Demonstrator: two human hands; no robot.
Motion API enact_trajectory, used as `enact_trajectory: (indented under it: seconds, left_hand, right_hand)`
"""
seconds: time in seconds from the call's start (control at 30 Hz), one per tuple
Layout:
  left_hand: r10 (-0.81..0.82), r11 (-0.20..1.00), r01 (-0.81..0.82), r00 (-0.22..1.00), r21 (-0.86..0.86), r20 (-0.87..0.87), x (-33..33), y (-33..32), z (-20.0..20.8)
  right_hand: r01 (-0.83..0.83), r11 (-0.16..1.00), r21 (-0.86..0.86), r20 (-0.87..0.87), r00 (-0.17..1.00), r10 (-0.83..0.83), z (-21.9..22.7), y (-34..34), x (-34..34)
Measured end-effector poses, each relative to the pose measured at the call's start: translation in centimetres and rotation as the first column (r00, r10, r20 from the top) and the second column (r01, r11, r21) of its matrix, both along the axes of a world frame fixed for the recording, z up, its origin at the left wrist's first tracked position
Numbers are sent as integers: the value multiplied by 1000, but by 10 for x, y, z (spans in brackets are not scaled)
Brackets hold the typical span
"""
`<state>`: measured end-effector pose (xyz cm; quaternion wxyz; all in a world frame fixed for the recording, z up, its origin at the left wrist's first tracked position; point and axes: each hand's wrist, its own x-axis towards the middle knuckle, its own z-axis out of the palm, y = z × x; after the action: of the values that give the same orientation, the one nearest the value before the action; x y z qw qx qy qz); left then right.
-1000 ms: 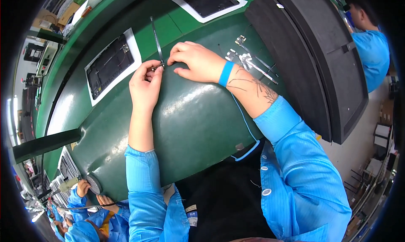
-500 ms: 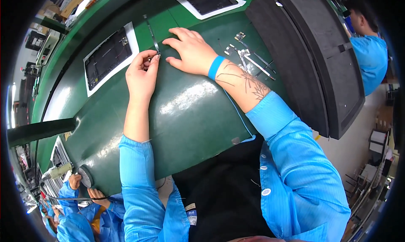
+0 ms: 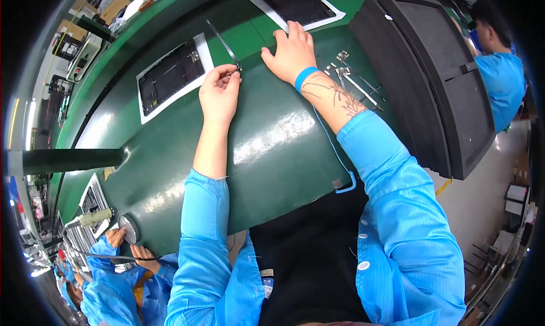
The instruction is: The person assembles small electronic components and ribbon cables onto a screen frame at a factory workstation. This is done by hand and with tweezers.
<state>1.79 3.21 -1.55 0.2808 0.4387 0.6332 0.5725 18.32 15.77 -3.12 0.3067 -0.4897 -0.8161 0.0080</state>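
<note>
My left hand [image 3: 220,97] pinches a small dark end piece of a thin flat flex cable [image 3: 222,42] between thumb and fingers; the strip sticks out away from me over the green table. Just left of it lies a black device panel [image 3: 172,76] on a white sheet, with small components along its edges. My right hand [image 3: 291,54] is open, palm down and fingers spread. Its fingertips reach the near edge of a second black panel [image 3: 294,5] on white backing. Several small flex cables with connectors [image 3: 347,75] lie to the right of that hand.
Stacked black foam trays [image 3: 437,82] stand along the table's right side. A blue cord [image 3: 331,138] runs from my right wristband to the table's front edge. A dark post [image 3: 74,160] is at left. Co-workers in blue sit at lower left and far right.
My right hand has moved away from the left hand, farther forward to the edge of the far panel. My left hand still pinches the flex cable. The whole view has shifted slightly.
</note>
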Motion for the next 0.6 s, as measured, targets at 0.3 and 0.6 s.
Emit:
enact_trajectory:
  seconds: [0.3,0.6]
  left_hand:
    - [-12,1000,14,997,-28,72,2,5,2]
    - [0,999,2,998,-39,58,3,10,-4]
  right_hand:
    - [119,993,-19,-4,993,-119,-9,10,19]
    - [-24,999,-23,-21,999,24,-17,19,26]
